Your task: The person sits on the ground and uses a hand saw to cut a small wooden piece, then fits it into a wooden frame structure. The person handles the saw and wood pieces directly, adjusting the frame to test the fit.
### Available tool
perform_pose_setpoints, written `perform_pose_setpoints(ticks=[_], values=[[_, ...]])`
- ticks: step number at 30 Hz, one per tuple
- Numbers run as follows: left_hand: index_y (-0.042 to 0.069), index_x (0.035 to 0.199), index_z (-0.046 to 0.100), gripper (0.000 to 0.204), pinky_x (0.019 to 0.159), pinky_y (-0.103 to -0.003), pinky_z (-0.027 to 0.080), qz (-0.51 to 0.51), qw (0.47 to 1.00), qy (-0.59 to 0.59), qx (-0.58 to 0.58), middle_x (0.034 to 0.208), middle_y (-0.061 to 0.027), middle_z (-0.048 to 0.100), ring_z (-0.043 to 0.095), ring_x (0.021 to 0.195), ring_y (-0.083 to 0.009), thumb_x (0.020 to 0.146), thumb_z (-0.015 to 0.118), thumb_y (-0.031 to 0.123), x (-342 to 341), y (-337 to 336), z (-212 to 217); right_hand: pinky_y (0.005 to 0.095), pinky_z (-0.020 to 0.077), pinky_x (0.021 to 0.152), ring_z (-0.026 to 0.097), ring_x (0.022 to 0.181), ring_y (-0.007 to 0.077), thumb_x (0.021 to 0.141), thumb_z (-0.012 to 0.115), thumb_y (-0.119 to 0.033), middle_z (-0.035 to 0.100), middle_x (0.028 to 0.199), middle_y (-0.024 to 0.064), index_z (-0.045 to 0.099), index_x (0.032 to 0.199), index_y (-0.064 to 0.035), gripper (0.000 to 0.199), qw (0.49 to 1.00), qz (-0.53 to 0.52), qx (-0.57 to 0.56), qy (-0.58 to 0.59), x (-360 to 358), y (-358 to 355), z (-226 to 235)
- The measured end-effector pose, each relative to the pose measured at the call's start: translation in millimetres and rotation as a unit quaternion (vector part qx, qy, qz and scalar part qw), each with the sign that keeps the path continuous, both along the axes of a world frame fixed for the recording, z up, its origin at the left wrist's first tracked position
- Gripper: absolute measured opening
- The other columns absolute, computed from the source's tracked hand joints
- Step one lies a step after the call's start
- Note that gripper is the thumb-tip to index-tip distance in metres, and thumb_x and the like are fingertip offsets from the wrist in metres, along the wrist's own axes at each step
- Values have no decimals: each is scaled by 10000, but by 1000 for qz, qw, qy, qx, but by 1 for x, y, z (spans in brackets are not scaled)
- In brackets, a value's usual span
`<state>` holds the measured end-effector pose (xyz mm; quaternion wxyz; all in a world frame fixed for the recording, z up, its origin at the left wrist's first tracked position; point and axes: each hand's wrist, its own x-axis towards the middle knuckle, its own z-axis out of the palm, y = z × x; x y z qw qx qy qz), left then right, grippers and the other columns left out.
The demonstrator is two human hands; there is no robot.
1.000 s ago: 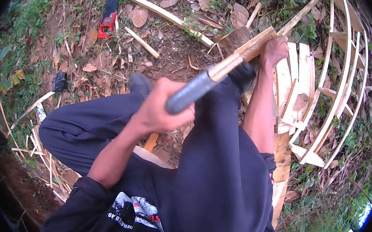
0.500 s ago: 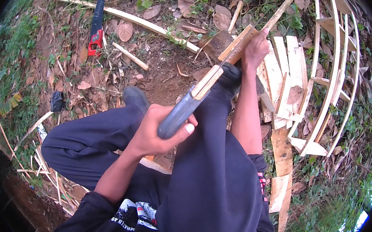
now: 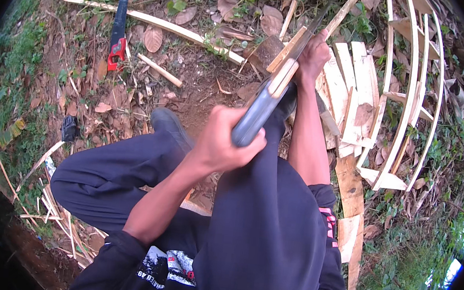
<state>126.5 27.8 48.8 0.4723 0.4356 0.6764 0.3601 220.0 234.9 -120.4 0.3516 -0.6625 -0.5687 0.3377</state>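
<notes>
My left hand (image 3: 220,145) is closed around the grey handle of a long chopping knife (image 3: 252,118). Its blade points up and away toward a pale wooden strip (image 3: 284,68). My right hand (image 3: 312,55) grips that strip and holds it upright on a dark wooden block (image 3: 264,52) on the ground. The knife's blade lies against the strip's side. My legs in dark trousers fill the lower middle, with a black shoe (image 3: 166,123) on the dirt.
A red-handled saw (image 3: 119,31) and a long split stick (image 3: 162,25) lie on the leafy ground to the upper left. Flat wooden slats (image 3: 352,97) and a curved slat frame (image 3: 410,94) lie to the right. Thin offcuts (image 3: 53,206) are piled at the lower left.
The knife has tilted steeper and my left hand has shifted slightly right. My right hand with the strip has moved a little left over the block.
</notes>
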Motion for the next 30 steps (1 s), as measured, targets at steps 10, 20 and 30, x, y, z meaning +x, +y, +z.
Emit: perform_pose_setpoints(ticks=[10, 20, 30], values=[[1, 762, 635, 108, 591, -270, 452, 60, 997, -35, -35, 588, -8, 557, 539, 549, -111, 786, 667, 101, -8, 23, -3, 570, 427, 581, 579, 575, 507, 1028, 258, -467, 549, 570, 332, 561, 587, 103, 781, 999, -18, 5, -43, -3, 11, -2], [-6, 652, 541, 196, 469, -269, 370, 70, 997, -31, 10, 541, 8, 482, 456, 515, -48, 772, 654, 101, -5, 30, -16, 582, 428, 628, 597, 631, 517, 1033, 274, -420, 563, 603, 347, 559, 585, 116, 754, 999, -25, -5, -34, 2, 7, -9], [-23, 644, 536, 177, 474, -297, 384, 77, 997, -5, 16, 520, -39, 506, 475, 483, -79, 737, 648, 77, -1, 28, -14, 558, 452, 622, 614, 602, 481, 1030, 243, -460, 564, 568, 321, 542, 552, 105, 798, 1000, -10, -7, -27, -4, 2, -4]])
